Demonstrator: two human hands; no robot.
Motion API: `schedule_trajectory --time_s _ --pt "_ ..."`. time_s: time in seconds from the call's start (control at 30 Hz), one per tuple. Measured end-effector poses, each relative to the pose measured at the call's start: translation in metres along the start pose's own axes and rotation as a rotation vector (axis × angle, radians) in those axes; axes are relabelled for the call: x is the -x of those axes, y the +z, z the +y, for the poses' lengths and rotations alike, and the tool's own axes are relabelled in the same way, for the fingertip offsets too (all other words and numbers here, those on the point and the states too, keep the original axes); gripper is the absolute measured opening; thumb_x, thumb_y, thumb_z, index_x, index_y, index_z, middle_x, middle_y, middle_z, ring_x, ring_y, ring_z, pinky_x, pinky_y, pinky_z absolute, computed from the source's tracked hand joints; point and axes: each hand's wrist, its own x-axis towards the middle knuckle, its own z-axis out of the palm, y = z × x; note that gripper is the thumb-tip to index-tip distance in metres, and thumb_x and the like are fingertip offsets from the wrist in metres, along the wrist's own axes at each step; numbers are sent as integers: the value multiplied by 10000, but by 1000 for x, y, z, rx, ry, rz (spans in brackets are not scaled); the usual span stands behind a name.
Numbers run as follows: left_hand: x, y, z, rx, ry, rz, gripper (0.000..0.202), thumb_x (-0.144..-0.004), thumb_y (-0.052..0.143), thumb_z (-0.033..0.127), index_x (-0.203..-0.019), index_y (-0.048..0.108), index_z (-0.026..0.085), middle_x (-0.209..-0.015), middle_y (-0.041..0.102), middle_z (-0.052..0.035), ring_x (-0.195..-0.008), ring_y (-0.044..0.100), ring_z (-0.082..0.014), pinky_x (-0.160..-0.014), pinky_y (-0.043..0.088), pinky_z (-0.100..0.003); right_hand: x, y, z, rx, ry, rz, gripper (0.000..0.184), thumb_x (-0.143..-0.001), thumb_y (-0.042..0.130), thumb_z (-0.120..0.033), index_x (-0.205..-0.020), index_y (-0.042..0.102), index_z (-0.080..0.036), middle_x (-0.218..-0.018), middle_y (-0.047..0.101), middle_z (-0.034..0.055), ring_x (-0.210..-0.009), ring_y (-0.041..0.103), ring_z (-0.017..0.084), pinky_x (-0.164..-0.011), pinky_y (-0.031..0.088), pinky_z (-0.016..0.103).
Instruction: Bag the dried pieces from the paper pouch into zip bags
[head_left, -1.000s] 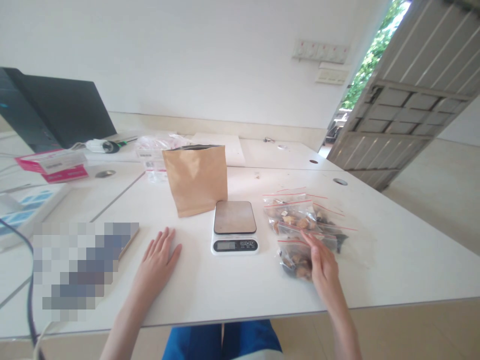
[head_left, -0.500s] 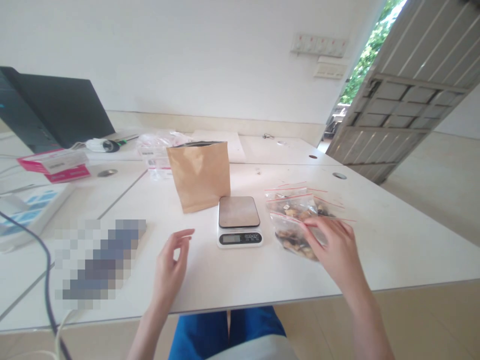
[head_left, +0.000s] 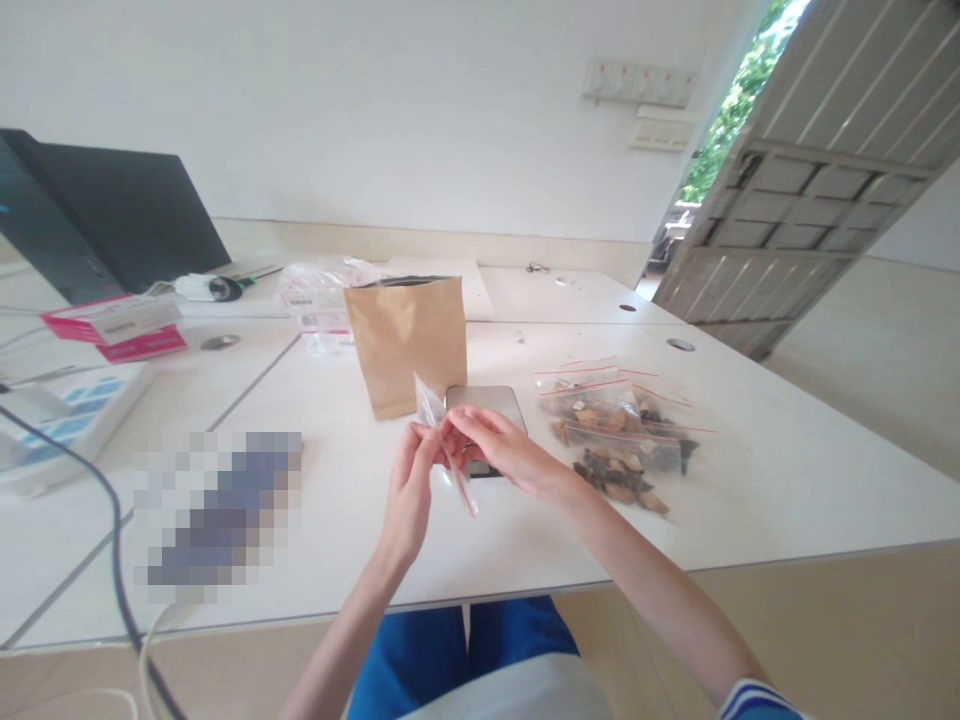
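Observation:
Both hands meet above the table in front of the scale. My left hand (head_left: pixel 409 490) and my right hand (head_left: pixel 499 450) pinch a small clear zip bag (head_left: pixel 441 430) with a red seal strip; the bag looks empty. The white kitchen scale (head_left: pixel 486 398) lies just behind my right hand and is partly hidden by it. A brown paper pouch (head_left: pixel 409 342) stands open behind the scale. To the right lies a pile of filled zip bags (head_left: pixel 619 435) holding brown and dark dried pieces.
The white table (head_left: pixel 735 480) carries a pixelated patch (head_left: pixel 217 510) at the left, a pink box (head_left: pixel 116 325), a black laptop (head_left: pixel 112 220) and clear plastic bags (head_left: pixel 319 295) at the back. A dark cable (head_left: pixel 112 560) hangs at the near left. An open door (head_left: pixel 817 180) stands at the right.
My right hand left the pile of filled bags and came to the middle with a clear bag. My left hand rose from the table and took hold of the same bag.

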Motion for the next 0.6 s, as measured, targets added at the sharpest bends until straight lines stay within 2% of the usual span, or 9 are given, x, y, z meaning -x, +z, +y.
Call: schedule_trajectory --time_s 0.13,0.27,0.47,0.6 --pt "-5 -5 -7 40 -70 44 277 -810 565 403 -657 466 194 -603 451 50 -582 441 -94 -588 401 -208 -10 -2 9 -8 79 -57 392 -763 656 -535 -835 518 -175 -684 573 -30 -615 529 91 -596 421 235" --pt "-7 -2 -8 27 -108 87 302 -786 558 384 -612 389 205 -554 388 64 -509 384 -83 -506 346 -211 -15 -5 19 23 100 -141 410 -784 616 -572 -798 494 -181 -642 563 -35 -519 418 63 -491 300 212" --pt "-7 1 -8 64 -167 47 340 -773 552 401 -580 351 206 -540 353 66 -499 359 -76 -496 333 -211 -18 -11 33 123 -18 -199 395 -843 524 -592 -784 474 -205 -707 570 -14 -687 572 118 -603 417 244" --pt "-10 -1 -10 65 -185 66 381 -741 593 448 -568 354 207 -519 341 72 -472 342 -69 -461 317 -205 -17 -12 32 153 -20 -227 370 -866 494 -577 -793 454 -216 -695 545 -28 -624 519 98 -557 391 230"
